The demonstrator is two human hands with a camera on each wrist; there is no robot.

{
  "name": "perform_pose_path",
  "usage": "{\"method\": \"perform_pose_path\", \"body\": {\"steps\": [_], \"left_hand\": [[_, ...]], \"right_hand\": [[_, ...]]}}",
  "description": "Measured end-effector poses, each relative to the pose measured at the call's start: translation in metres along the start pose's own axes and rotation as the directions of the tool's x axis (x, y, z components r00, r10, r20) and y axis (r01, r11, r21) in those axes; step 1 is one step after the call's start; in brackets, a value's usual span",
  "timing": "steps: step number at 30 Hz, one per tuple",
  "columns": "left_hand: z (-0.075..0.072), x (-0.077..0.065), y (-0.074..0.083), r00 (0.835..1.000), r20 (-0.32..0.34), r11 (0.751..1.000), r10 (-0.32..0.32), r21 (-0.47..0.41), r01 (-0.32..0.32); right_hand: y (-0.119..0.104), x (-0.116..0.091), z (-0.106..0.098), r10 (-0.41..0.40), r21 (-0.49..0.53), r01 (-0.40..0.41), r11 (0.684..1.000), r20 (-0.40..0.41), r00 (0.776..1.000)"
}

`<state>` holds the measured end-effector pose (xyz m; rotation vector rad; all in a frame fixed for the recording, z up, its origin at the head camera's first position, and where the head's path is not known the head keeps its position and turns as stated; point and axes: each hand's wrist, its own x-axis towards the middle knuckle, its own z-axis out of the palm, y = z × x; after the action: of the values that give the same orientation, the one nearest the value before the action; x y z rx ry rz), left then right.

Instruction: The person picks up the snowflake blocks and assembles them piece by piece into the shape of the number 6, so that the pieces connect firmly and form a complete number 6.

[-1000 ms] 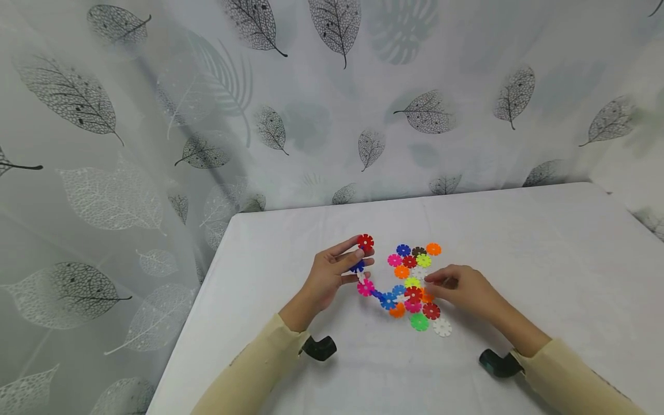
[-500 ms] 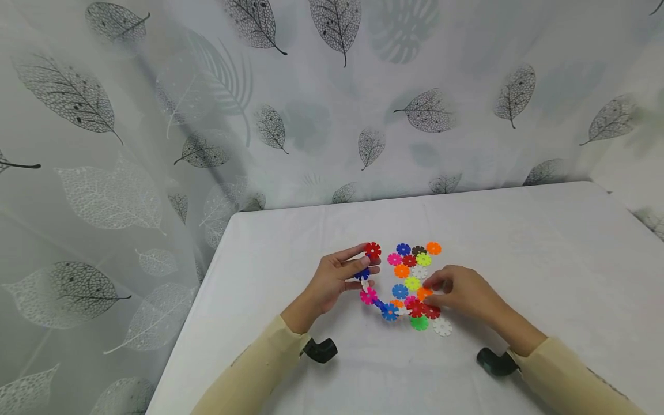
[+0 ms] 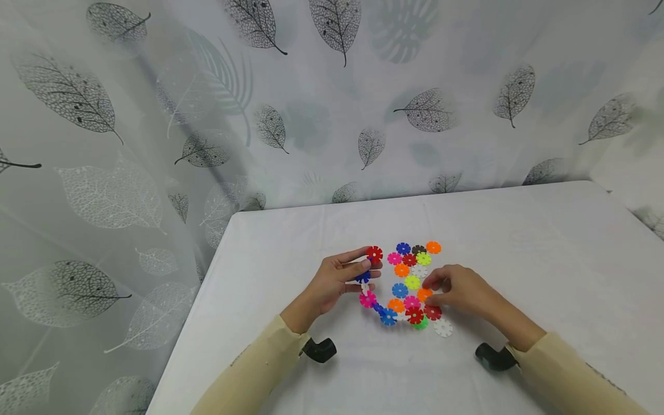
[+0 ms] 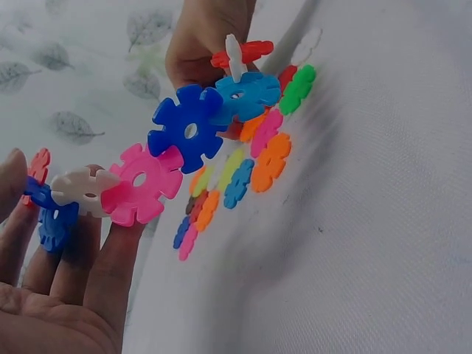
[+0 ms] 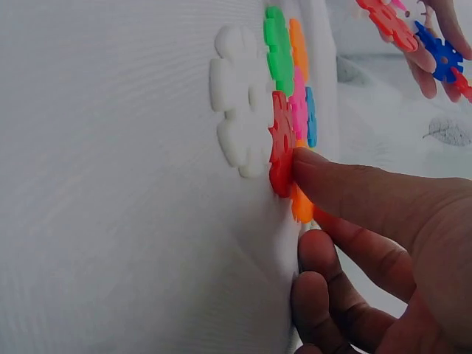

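My left hand (image 3: 332, 276) holds a chain of linked plastic snowflake discs by its upper end, near a red disc (image 3: 374, 254). In the left wrist view the chain runs through a pink disc (image 4: 129, 193) and a dark blue disc (image 4: 177, 140) to a light blue disc (image 4: 258, 92), with white and red ones at its far end. That red end disc (image 3: 414, 315) overlaps a green disc (image 3: 421, 324) on the table. My right hand (image 3: 461, 288) pinches an orange disc (image 3: 423, 294) at the loose discs, thumb tip beside a red disc (image 5: 281, 147).
Loose snowflake discs, including a yellow disc (image 3: 412, 282) and a brown disc (image 3: 419, 250), lie in a group on the white-covered table (image 3: 544, 259). A white disc (image 3: 443, 328) lies nearest the front. Behind hangs a leaf-patterned curtain (image 3: 311, 144).
My left hand has shifted slightly right and down with the chain, whose red end has dropped lower over the loose discs. The right hand has barely moved and stays at the orange disc.
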<state>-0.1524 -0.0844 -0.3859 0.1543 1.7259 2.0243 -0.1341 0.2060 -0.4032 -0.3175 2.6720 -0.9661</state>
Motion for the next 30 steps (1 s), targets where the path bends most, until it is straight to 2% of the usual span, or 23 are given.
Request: {"method": "perform_pose_path", "body": {"steps": [4, 16, 22, 30], "left_hand": [[0.000, 0.000, -0.001, 1.000, 0.005, 1.000, -0.008, 0.000, 0.008], [0.003, 0.001, -0.004, 1.000, 0.009, 1.000, -0.019, 0.008, 0.019], [0.006, 0.002, -0.007, 1.000, 0.017, 0.999, -0.022, 0.038, 0.021], [0.011, 0.002, -0.011, 0.999, 0.031, 0.999, -0.020, 0.039, 0.018]], "right_hand": [[0.001, 0.000, 0.000, -0.012, 0.031, 0.012, 0.999, 0.006, 1.000], [0.001, 0.003, -0.001, -0.047, 0.168, 0.054, 0.984, -0.047, 0.998], [-0.008, 0.005, -0.004, -0.057, 0.294, 0.080, 0.952, -0.084, 0.995], [-0.020, 0.004, -0.007, -0.084, 0.391, 0.138, 0.910, -0.151, 0.985]]}}
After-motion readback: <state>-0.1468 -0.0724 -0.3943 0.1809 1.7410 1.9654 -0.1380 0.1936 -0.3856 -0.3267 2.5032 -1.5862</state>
